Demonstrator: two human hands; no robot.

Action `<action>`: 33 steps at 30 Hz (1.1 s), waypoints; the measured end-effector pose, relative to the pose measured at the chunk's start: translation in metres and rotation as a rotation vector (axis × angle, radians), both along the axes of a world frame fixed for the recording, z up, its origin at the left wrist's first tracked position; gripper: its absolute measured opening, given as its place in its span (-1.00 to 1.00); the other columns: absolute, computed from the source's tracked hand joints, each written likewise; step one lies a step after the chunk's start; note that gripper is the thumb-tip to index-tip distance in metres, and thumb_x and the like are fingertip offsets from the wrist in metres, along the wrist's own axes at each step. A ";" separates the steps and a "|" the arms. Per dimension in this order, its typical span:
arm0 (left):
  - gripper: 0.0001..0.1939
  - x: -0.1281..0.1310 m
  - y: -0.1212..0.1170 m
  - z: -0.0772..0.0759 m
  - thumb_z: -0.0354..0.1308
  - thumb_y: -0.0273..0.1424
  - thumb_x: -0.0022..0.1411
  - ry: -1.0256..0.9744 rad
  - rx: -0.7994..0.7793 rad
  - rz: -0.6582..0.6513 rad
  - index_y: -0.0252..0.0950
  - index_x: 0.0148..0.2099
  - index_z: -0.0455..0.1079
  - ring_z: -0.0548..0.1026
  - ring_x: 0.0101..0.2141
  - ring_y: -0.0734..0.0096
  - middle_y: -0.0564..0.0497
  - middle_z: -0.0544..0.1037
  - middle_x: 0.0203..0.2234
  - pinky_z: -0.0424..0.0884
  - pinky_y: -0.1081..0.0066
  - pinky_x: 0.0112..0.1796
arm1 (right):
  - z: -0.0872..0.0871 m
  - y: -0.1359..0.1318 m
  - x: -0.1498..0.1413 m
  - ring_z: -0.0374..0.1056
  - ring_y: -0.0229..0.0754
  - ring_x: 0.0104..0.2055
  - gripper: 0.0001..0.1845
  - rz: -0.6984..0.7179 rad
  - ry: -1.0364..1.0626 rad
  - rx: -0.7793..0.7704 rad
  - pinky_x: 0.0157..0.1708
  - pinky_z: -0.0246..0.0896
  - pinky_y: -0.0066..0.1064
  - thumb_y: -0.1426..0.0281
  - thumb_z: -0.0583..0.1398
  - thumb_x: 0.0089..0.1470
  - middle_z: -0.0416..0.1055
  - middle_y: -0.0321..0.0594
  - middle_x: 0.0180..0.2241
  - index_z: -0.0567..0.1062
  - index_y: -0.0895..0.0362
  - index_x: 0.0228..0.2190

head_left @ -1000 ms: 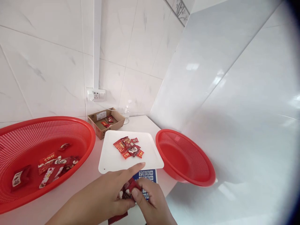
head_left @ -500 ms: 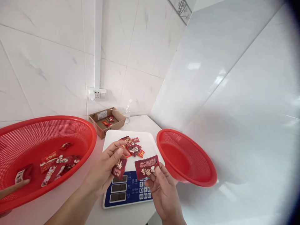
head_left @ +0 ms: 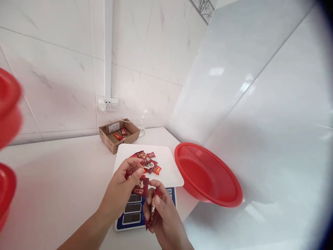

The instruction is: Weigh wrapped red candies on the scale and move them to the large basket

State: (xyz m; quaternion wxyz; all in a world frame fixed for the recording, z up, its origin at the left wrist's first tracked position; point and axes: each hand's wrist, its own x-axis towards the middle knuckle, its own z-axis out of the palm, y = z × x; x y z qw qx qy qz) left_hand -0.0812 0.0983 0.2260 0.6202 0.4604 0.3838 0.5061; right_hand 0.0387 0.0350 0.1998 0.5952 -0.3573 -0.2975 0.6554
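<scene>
Centrally, both hands are raised over the near part of a weighing scale (head_left: 137,227), each closed on a wrapped item. The left hand (head_left: 121,189) pinches a dark red packet (head_left: 142,187), printed in pale characters, between thumb and fingers; the right hand (head_left: 163,213) grips a second packet (head_left: 152,210), tilted on edge, just beside the first. Behind them, a loose cluster of red wrappers (head_left: 149,167) lies on the white pan (head_left: 168,158) of the scale, whose blue panel with display windows is partly covered by the hands. An open cardboard box (head_left: 108,140) with a few small packets (head_left: 124,131) stands beyond the pan on the white table (head_left: 52,173), near a clear bottle (head_left: 143,122). To the right is a red basket (head_left: 197,170); at the left edge, two red rimmed objects (head_left: 9,100) are cut off by the frame.
</scene>
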 end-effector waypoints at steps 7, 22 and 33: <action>-0.68 0.004 -0.016 0.006 0.06 -0.07 0.22 0.002 -0.041 -0.185 -0.14 -0.10 0.31 0.34 -0.45 0.48 0.11 0.38 -0.38 0.35 0.47 -0.43 | -0.007 0.008 -0.004 0.14 -0.42 -0.63 -0.53 -0.146 -0.208 -0.008 -0.68 0.01 -0.61 0.06 0.35 -0.17 0.26 -0.47 -0.66 0.27 0.09 -0.46; -0.66 -0.005 -0.014 0.015 0.21 -0.44 0.06 -0.132 -0.140 -0.323 -0.10 -0.08 0.36 0.39 -0.03 0.28 0.05 0.45 -0.07 0.30 0.33 -0.07 | 0.000 0.011 0.017 0.13 -0.40 -0.62 -0.60 -0.299 -0.237 0.003 -0.64 0.00 -0.58 0.10 0.36 -0.16 0.25 -0.46 -0.67 0.36 0.09 -0.44; -0.70 -0.012 -0.006 0.009 0.23 -0.30 0.13 -0.055 -0.024 -0.210 -0.10 -0.06 0.37 0.35 0.05 0.26 0.04 0.42 0.02 0.27 0.34 0.01 | 0.008 0.008 0.034 0.29 -0.29 -0.48 -0.72 -0.347 0.020 0.070 -0.53 0.20 -0.47 0.20 0.37 -0.16 0.41 -0.33 -0.48 0.45 0.02 -0.41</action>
